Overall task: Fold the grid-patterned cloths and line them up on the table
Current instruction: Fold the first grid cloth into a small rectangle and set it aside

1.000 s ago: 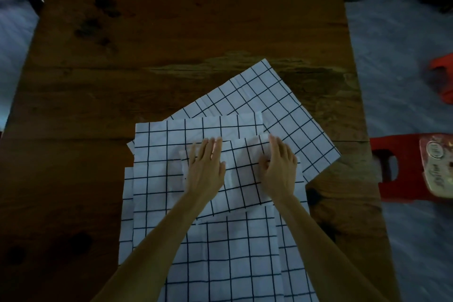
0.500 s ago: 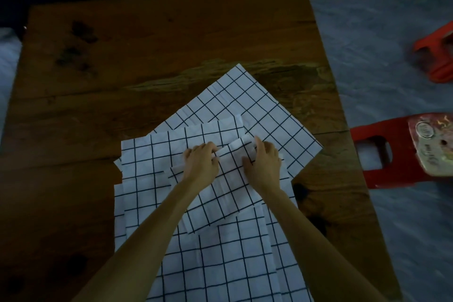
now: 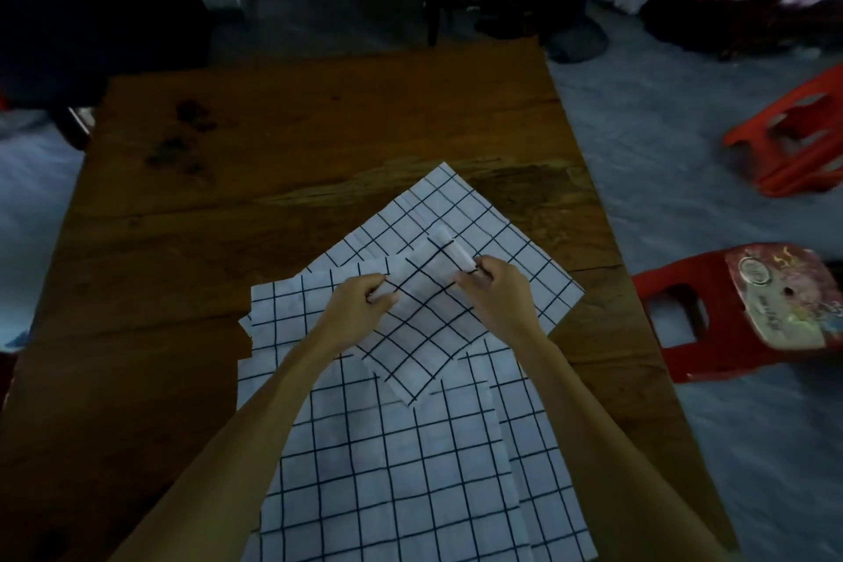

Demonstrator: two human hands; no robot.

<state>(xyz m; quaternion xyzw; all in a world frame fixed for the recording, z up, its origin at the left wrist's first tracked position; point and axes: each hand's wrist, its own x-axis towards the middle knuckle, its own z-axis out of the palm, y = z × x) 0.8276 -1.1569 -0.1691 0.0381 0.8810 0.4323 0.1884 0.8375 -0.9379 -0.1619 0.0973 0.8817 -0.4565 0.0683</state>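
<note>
Table [image 3: 283, 160]: fingers [image 3: 383, 298] pinching folded cloth [image 3: 424, 333]

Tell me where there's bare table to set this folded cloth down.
Bare wood lies across the far half of the table, beyond the spread cloths, and along the left strip beside them. The near right is crowded with overlapping cloths. Both the left hand and right hand pinch the folded cloth.

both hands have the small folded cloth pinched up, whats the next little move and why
Probably carry the small folded cloth clear of the pile and lay it on the bare wooden table beyond. The left hand and right hand each pinch its far edge, its near corner rests on the unfolded cloths, and no folded row shows yet.
</note>
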